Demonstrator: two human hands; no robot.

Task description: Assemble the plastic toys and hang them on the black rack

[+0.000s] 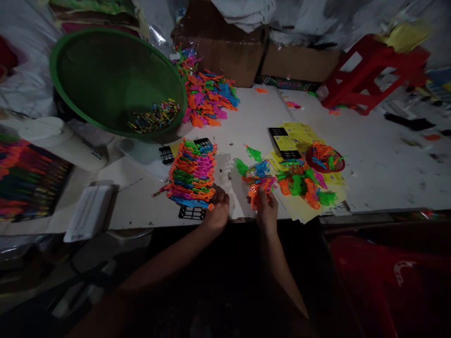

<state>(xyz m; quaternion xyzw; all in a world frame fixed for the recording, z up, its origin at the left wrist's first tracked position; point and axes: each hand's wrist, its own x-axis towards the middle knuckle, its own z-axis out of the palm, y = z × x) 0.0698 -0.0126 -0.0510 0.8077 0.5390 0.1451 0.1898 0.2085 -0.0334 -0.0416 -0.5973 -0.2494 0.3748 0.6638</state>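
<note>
No text, brand or number can be read here. Print-like marks are seen, but too small or blurred to read: dark ones on the side of the white container, pale lines on the black card, faint print on the yellow papers, and reddish marks on the green strip below a cardboard box.
</note>
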